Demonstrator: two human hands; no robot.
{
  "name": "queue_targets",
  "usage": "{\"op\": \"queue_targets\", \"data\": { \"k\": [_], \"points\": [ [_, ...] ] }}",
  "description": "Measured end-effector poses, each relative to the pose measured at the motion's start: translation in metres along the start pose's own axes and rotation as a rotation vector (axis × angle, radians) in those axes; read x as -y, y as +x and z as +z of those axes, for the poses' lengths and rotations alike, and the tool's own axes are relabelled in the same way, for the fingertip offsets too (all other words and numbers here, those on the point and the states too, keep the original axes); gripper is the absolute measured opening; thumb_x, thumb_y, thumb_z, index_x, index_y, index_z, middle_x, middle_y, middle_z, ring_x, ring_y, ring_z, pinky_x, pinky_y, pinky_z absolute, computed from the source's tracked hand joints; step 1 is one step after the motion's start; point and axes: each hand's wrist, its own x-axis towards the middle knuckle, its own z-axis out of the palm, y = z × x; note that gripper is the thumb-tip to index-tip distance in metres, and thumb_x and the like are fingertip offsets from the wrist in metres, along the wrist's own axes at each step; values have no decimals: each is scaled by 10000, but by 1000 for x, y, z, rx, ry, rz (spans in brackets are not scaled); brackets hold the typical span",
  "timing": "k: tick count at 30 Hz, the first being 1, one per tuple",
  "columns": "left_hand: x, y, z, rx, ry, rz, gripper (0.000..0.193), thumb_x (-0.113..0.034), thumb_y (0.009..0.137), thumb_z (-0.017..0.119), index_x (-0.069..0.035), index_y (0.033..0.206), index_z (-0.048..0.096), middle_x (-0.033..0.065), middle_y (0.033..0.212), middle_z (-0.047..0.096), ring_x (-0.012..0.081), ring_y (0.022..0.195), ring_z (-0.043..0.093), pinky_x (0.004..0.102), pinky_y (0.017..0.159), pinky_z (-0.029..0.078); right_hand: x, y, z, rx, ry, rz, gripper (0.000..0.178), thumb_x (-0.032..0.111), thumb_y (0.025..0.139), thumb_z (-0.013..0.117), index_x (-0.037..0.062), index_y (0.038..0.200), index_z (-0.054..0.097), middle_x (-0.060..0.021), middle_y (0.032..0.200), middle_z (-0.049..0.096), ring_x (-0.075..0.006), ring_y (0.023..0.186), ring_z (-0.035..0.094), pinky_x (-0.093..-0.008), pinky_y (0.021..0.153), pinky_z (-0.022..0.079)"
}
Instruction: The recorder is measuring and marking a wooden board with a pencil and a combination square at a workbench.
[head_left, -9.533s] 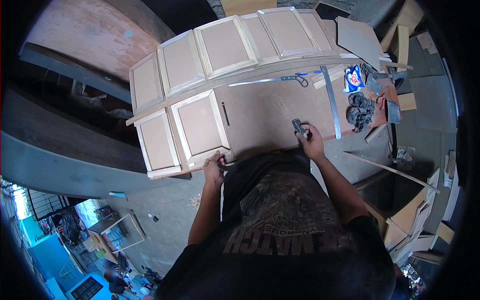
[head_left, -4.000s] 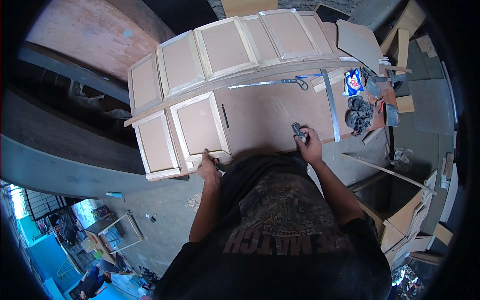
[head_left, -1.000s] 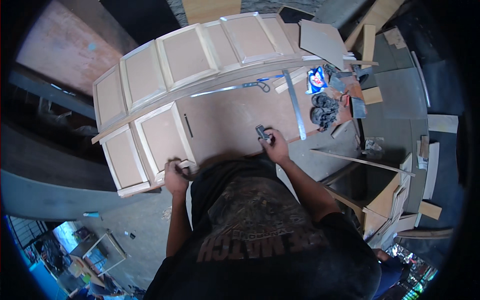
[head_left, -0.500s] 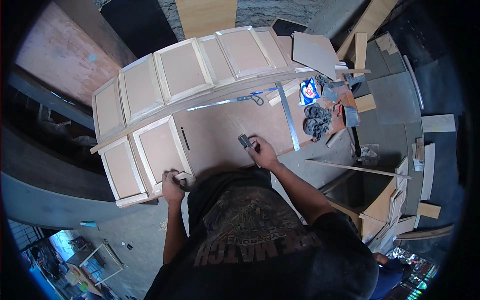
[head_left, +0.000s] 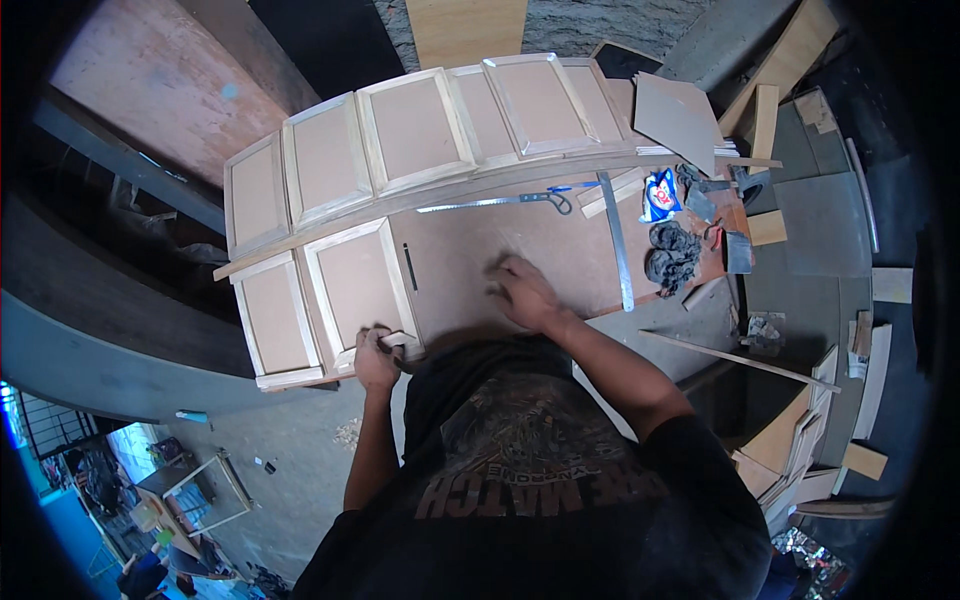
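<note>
My left hand (head_left: 377, 358) is closed on a pale wooden strip (head_left: 401, 341) at the near edge of a wood-framed panel (head_left: 362, 280). The strip sits slightly askew to the frame, and my fingers cover part of it. My right hand (head_left: 525, 292) is over the bare brown board (head_left: 460, 250), right of that panel. Motion smears its bent fingers, and a dark blur lies by the fingertips, so what they hold is unclear. A thin black stick, perhaps a pencil (head_left: 410, 267), rests between the panel and my right hand.
A handsaw (head_left: 500, 202), a metal ruler (head_left: 617, 245), a blue packet (head_left: 660, 196) and dark crumpled gloves or cloth (head_left: 672, 257) lie to the right. Several framed panels (head_left: 415, 130) line the far side behind a long wooden strip (head_left: 290, 240). Offcuts (head_left: 800, 440) lean at the right.
The view has shifted, so the bench appears farther right. My right hand has moved, and the dark block seen in it before no longer shows clearly. My left hand stays on the wooden strip.
</note>
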Motion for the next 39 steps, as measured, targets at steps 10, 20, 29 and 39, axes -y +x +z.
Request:
{"op": "queue_targets", "data": {
  "k": [10, 20, 29, 39],
  "points": [
    [17, 2, 10, -28, 11, 75, 434, -164, 745, 894, -122, 1128, 693, 92, 1077, 622, 260, 866, 699, 417, 813, 588, 58, 75, 53, 391, -57, -234, 509, 270, 856, 786, 143, 1343, 709, -132, 1336, 598, -347, 1269, 630, -495, 1067, 554],
    [5, -1, 9, -47, -48, -10, 398, -118, 696, 896, -132, 1062, 740, 88, 1047, 633, 309, 924, 693, 442, 850, 578, 60, 87, 53, 432, -123, -289, 610, 273, 865, 786, 196, 1459, 670, -162, 1386, 569, -407, 1275, 624, -528, 1072, 550],
    [4, -1, 9, -63, -43, -14, 410, -114, 686, 902, -124, 1056, 725, 90, 1037, 631, 305, 916, 690, 442, 842, 576, 59, 89, 56, 441, -122, -220, 570, 283, 873, 788, 170, 1420, 674, -183, 1396, 572, -427, 1242, 646, -553, 1083, 533],
    [3, -3, 5, -96, -45, 36, 389, -144, 709, 884, -130, 1064, 725, 92, 1049, 638, 311, 913, 693, 442, 832, 577, 46, 77, 64, 280, -207, -155, 332, 257, 905, 721, 53, 1162, 770, -192, 1337, 636, -373, 1250, 651, -525, 1075, 524]
  ]
}}
